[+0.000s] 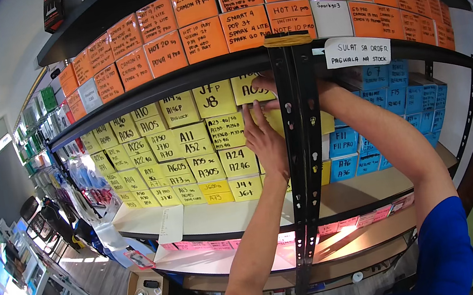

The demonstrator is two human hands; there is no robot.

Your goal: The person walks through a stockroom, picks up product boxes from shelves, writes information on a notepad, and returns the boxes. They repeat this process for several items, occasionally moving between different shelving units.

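Note:
Yellow labelled boxes (193,138) are stacked in rows on the middle shelf. My left hand (266,143) reaches up against the stack with its fingers stretched out, fingertips just beneath a top-row yellow box (245,91). From the right, my right arm passes behind the black metal post (301,139). Part of my right hand (265,86) shows left of that post, its fingers closed at the right side of the same top-row box. The post hides the rest of this hand.
Orange boxes (198,18) fill the shelf above; blue boxes (343,139) stand right of the post. A white sign (358,52) hangs from the upper shelf edge. Pink-labelled boxes (219,244) sit lower down. An open cardboard box (147,286) stands at lower left.

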